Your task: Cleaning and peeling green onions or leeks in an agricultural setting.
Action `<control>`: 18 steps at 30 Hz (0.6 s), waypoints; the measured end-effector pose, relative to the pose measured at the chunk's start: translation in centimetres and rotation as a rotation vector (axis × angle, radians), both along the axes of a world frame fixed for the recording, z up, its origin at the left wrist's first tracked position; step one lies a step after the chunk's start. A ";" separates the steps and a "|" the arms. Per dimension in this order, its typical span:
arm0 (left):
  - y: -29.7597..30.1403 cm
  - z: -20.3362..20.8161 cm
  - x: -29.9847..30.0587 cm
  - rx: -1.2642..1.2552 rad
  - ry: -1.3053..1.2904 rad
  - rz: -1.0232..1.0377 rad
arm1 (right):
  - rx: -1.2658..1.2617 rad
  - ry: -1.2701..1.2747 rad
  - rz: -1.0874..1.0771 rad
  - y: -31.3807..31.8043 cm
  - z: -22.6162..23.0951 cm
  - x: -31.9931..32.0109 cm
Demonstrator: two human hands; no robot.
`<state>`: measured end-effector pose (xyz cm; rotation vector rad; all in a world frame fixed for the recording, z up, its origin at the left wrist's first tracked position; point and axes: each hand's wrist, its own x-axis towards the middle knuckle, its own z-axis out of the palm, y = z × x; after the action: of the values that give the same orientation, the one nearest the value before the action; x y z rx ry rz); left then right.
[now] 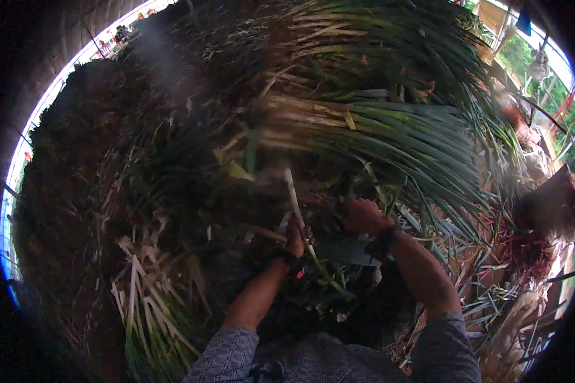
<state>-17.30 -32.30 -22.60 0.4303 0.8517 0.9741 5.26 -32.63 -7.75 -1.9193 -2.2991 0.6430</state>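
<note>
My left hand [296, 237] is closed around a long green onion [294, 195], low in the middle of the view. Its pale white end points up and away from me, while the greener part slants down to the right, below the hand. To the right, my right hand [366, 217] is curled at the near edge of the onion heap, apart from that stalk. Shadow hides its fingertips and whatever they may grip. A thick heap of green onions [390, 131] lies just beyond both hands, leaves fanned to the right.
At lower left rests a bunch of green onions with whitish stems [140, 287]. Dark plant litter [76, 191] is piled across the left side. Loose leaves [485, 306] are scattered at right, below a dark reddish stringy clump [527, 252]. A light-coloured sack [517, 325] stands at far right.
</note>
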 end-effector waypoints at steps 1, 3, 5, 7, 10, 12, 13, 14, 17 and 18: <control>0.0 0.1 0.1 0.003 0.000 -0.014 | 0.018 0.008 0.021 0.0 -0.5 0.5; 0.2 0.3 0.2 0.009 0.000 -0.042 | 0.055 0.024 0.064 0.1 -1.5 1.2; 0.1 0.6 -0.1 -0.057 0.000 -0.003 | 0.041 0.037 0.049 0.0 -0.6 0.6; -0.1 0.8 0.0 -0.077 -0.010 0.014 | 0.039 0.031 0.047 -0.1 -0.8 0.7; -0.4 0.5 0.1 -0.023 -0.048 0.012 | 0.070 -0.002 0.061 -0.1 -1.8 1.4; -0.3 -0.7 -0.5 0.033 -0.080 0.020 | 0.111 -0.019 0.066 -0.2 -1.5 0.9; 0.0 -1.6 -0.8 0.098 -0.042 0.028 | 0.098 -0.007 0.102 -0.2 -1.6 1.0; 0.2 -2.4 -1.4 0.159 -0.001 0.032 | 0.082 0.008 0.134 -0.4 -1.9 1.3; 2.2 -1.7 -3.8 0.271 0.271 0.205 | -0.033 0.011 0.210 -0.6 -0.4 1.0; 3.6 -0.3 -4.6 0.253 0.341 0.293 | -0.076 0.003 0.232 -0.9 0.3 0.7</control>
<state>-21.94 -28.67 -22.94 0.7161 1.1245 1.3090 6.01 -33.54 -7.41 -1.6920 -2.5540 0.7649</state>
